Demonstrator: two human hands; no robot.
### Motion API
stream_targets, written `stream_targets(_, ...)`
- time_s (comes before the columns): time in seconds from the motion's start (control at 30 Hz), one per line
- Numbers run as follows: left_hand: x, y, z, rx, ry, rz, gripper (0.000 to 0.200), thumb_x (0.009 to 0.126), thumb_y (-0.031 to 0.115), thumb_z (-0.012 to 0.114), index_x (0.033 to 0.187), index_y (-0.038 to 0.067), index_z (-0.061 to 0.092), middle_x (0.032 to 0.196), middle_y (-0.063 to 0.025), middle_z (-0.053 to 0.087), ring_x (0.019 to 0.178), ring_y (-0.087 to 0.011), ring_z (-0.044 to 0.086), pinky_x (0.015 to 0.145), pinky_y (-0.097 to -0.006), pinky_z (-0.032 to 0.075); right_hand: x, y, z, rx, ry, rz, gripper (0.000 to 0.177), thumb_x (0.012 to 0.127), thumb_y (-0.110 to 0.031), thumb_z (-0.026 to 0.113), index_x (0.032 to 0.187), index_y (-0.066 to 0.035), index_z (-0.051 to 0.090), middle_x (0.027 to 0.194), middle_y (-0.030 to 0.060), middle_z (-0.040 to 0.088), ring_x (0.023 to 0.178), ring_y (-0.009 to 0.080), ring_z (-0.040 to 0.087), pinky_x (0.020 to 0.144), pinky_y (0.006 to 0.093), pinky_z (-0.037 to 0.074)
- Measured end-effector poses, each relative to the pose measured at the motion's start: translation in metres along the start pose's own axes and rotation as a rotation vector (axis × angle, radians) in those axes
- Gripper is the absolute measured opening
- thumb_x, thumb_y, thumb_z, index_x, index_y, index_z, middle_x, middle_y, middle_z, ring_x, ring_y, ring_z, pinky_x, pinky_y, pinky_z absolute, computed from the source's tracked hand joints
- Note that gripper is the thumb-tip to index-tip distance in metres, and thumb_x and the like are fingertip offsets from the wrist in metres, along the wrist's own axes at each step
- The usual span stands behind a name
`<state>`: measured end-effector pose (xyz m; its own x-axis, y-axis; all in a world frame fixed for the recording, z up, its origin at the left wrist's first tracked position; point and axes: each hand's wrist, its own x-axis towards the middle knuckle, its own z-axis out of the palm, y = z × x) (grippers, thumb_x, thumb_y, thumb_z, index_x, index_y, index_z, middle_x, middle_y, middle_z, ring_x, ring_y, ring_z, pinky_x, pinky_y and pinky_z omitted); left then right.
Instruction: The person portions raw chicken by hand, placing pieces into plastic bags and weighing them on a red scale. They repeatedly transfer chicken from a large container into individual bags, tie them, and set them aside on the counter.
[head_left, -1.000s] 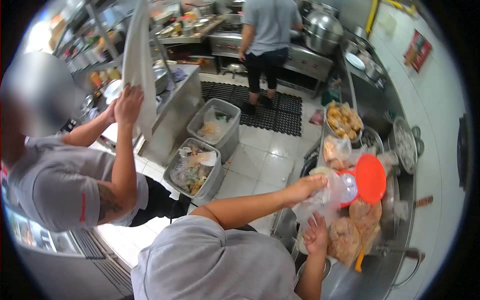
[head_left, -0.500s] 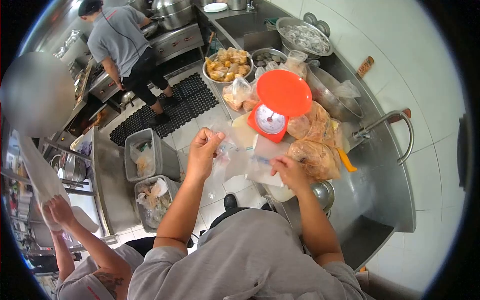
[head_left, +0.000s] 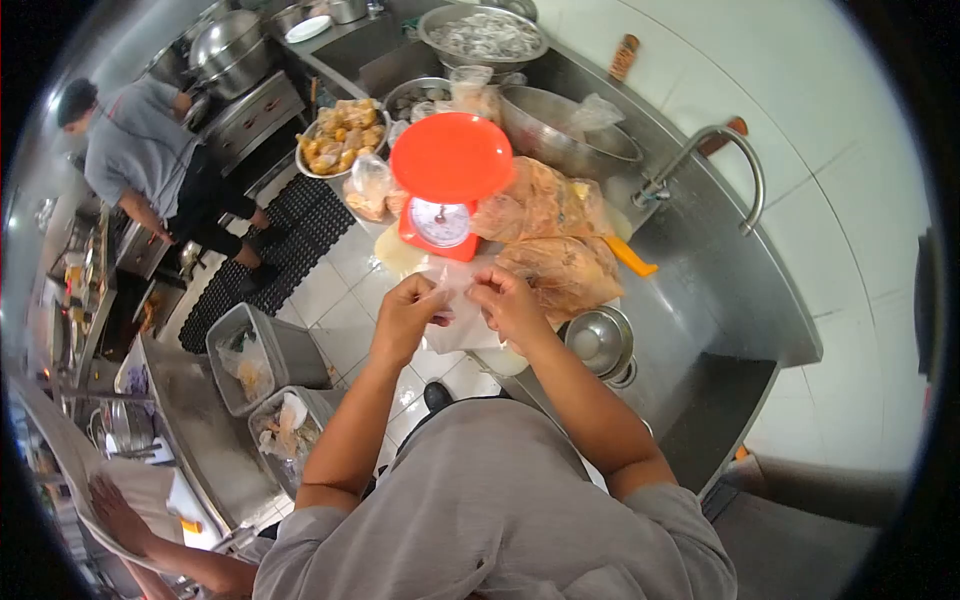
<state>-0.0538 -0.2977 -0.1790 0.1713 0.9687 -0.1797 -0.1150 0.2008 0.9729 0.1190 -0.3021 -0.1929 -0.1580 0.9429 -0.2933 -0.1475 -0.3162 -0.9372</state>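
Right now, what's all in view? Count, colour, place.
plastic bag: 1, whitish, between hands
scale: 1, red, beyond hands
large bags: 2, orange, right of scale
handle: 1, orange, by large bags
yellow food: 1 bowlful, left of scale
big bowls: 2, steel, behind scale
faucet: 1, steel, right
bins: 2, grey, left floor
mat: 1, black, floor
people: 2, one in grey, left
clutter: too small to count, left edge
left hand: 1, bare, pinching bag
right hand: 1, bare, pinching bag

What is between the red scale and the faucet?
A large bag of orange food lies between the red scale and the faucet, seen in the head view.
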Motion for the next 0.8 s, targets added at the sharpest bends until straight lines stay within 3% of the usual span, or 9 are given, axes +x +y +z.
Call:
stream_targets(0.13,-0.002,-0.015,-0.007,-0.315,0.018,-0.103,0.019,0.082,0.0,0.055,0.074,0.01,0.042,0.08,-0.0065,0.059,0.073,-0.0158,0.06,0.068,-0.0271,0.048,-0.009,0.012,-0.003,0.388,0.078,0.074,0.007,0.084,-0.012,0.058,0.086,-0.008,0.052,0.057,-0.0039,0.041,0.038,0.0051,0.034,0.028,0.0201,0.022)
stream_targets(0.23,-0.01,-0.016,-0.008,-0.636,0.11,-0.219,0.014,0.084,-0.002,0.05,0.084,0.011,0.045,0.079,-0.0058,0.06,0.072,-0.017,0.061,0.068,-0.0268,0.049,-0.011,0.032,-0.005,0.171,0.014,0.068,0.009,0.084,-0.011,0.059,0.088,-0.007,0.052,0.062,-0.003,0.046,0.042,0.005,0.039,0.032,0.0195,0.027)
stream_targets(0.27,-0.012,-0.017,-0.011,-0.739,0.121,-0.228,0.013,0.085,-0.001,0.05,0.085,0.011,0.046,0.079,-0.0051,0.059,0.072,-0.0164,0.06,0.068,-0.0266,0.049,-0.006,0.047,-0.005,-0.196,0.07,-0.212,0.012,0.08,-0.009,0.061,0.087,-0.007,0.051,0.066,0.0013,0.052,0.044,0.0109,0.045,0.038,0.0244,0.034)
stream_targets(0.4,-0.017,-0.019,-0.027,-1.022,0.047,-0.153,0.01,0.086,0.002,0.051,0.089,0.011,0.048,0.075,-0.0021,0.056,0.066,-0.0124,0.056,0.06,-0.024,0.046,-0.01,0.041,0.001,-0.686,0.277,-0.55,0.014,0.075,-0.006,0.06,0.085,-0.006,0.05,0.071,0.0069,0.057,0.052,0.0204,0.052,0.049,0.0324,0.041)
stream_targets(0.5,-0.018,-0.019,-0.032,-0.871,0.061,-0.184,0.011,0.086,0.004,0.052,0.096,0.01,0.05,0.069,0.0006,0.051,0.059,-0.0098,0.049,0.052,-0.0221,0.039,-0.006,0.031,0.003,-0.739,0.325,-0.5,0.014,0.074,-0.005,0.059,0.084,-0.006,0.05,0.073,0.0085,0.058,0.058,0.0233,0.056,0.055,0.0346,0.044)
stream_targets(0.6,-0.024,-0.007,-0.024,-0.238,-0.073,-0.151,0.018,0.087,0.009,0.054,0.105,0.008,0.051,0.064,0.0041,0.044,0.053,-0.0064,0.039,0.049,-0.0211,0.031,0.004,0.024,-0.005,-0.664,0.392,-0.462,0.018,0.073,-0.012,0.061,0.085,-0.006,0.05,0.073,0.0121,0.06,0.068,0.0315,0.06,0.063,0.0417,0.047)
stream_targets(0.7,-0.02,-0.023,-0.025,0.346,-0.005,0.026,0.022,0.087,0.013,0.056,0.107,0.006,0.053,0.063,0.0059,0.041,0.054,-0.0041,0.036,0.049,-0.0207,0.03,0.004,0.024,-0.017,-0.638,0.236,-0.382,0.019,0.075,-0.015,0.063,0.088,-0.006,0.053,0.077,0.0116,0.062,0.069,0.0309,0.06,0.064,0.0414,0.047)
stream_targets(0.73,-0.018,-0.026,-0.024,0.347,0.14,0.0,0.015,0.087,0.015,0.057,0.098,0.004,0.058,0.065,0.0051,0.044,0.056,-0.0029,0.036,0.049,-0.0202,0.029,0.004,0.024,-0.021,-0.63,0.147,-0.465,0.018,0.079,-0.018,0.061,0.092,-0.006,0.057,0.076,0.0086,0.064,0.057,0.0214,0.058,0.053,0.0344,0.045)
stream_targets(0.8,-0.019,-0.024,-0.022,0.31,0.235,-0.024,0.014,0.087,0.015,0.057,0.093,0.004,0.062,0.069,0.0038,0.05,0.058,-0.0038,0.039,0.051,-0.0206,0.032,-0.015,-0.007,-0.025,-0.315,-0.016,-0.088,0.019,0.083,-0.021,0.059,0.093,-0.005,0.058,0.072,0.0046,0.061,0.047,0.0117,0.047,0.043,0.0268,0.037)
